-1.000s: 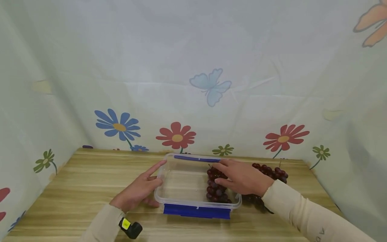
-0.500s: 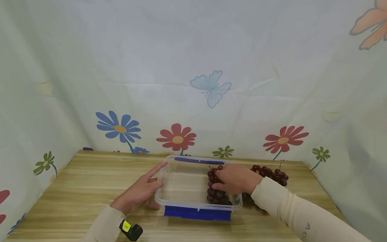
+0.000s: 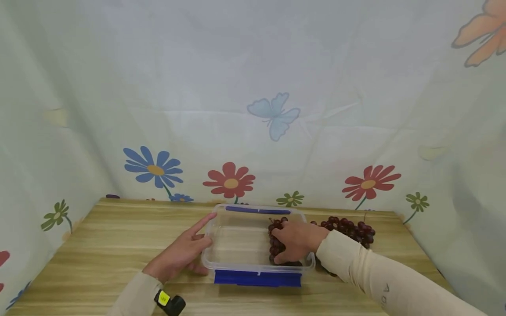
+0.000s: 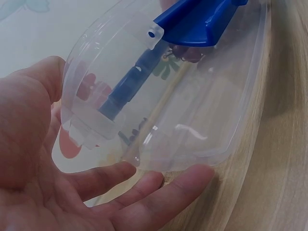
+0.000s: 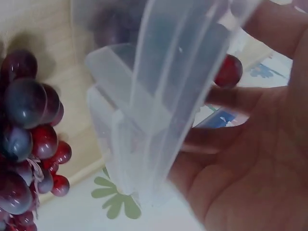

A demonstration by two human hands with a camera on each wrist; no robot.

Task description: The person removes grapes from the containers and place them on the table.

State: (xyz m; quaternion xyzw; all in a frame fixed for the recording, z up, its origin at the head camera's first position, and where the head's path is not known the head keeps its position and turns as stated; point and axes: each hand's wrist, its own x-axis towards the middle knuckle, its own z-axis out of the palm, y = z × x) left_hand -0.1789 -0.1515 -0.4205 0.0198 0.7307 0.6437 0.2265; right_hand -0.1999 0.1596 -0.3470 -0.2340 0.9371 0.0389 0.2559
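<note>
A clear plastic food container (image 3: pixel 237 245) with blue side latches sits on the wooden table, its top open. Inside, at its right end, lies a bunch of dark red grapes (image 3: pixel 272 252). My right hand (image 3: pixel 296 239) reaches over the right rim and rests on this bunch, thumb and fingers spread over it. In the right wrist view the container wall partly hides the fingertips. At the container's left wall, my left hand (image 3: pixel 182 252) steadies it; in the left wrist view the fingers (image 4: pixel 163 202) touch the lower side and the thumb lies near the rim.
A second bunch of grapes (image 3: pixel 349 230) lies on the table (image 3: pixel 130 237) right of the container, partly behind my right sleeve. A white curtain (image 3: pixel 189 131) printed with flowers and butterflies stands along the back and sides.
My right hand has moved left and lower onto the bunch inside the container, its thumb coming nearer the front. The left hand and the container stay nearly where they were.
</note>
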